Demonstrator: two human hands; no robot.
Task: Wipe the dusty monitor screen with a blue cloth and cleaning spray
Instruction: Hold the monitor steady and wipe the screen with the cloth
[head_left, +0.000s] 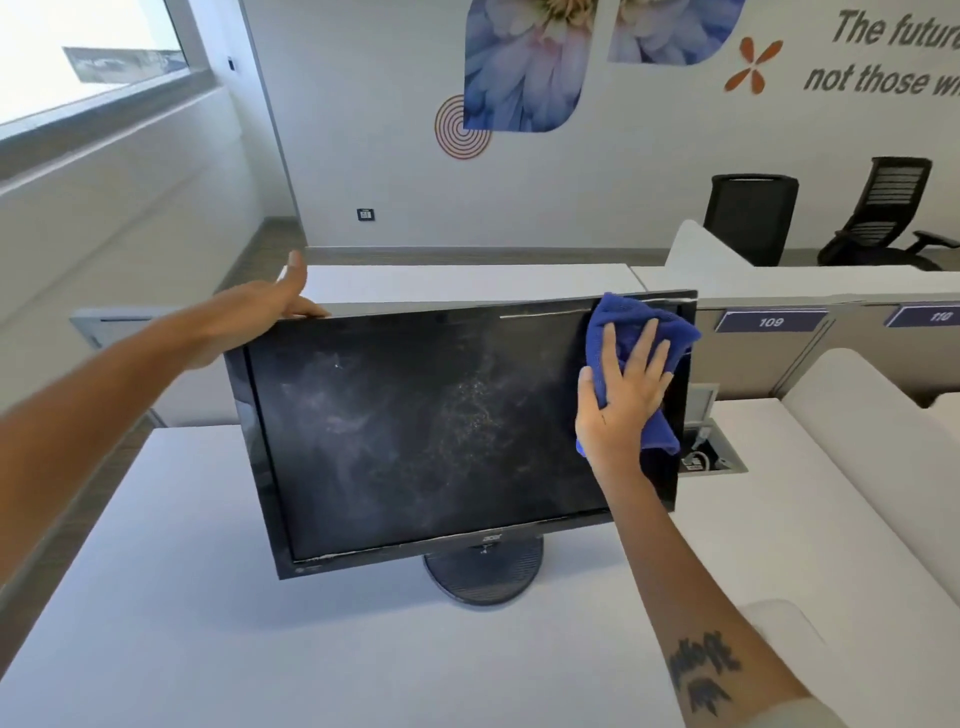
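A black monitor (415, 426) stands on a round base on the white desk (208, 649), its dark screen covered in dusty smears and speckles. My left hand (265, 306) grips the monitor's top left corner, thumb raised. My right hand (621, 395) lies flat with fingers spread on a crumpled blue cloth (636, 327), pressing it against the screen's upper right part. No spray bottle is in view.
A cable box opening (711, 457) sits in the desk just right of the monitor. Low white partitions (467, 283) stand behind it, with number plates 109 and 110. Two black office chairs (753, 218) are at the far right by the wall.
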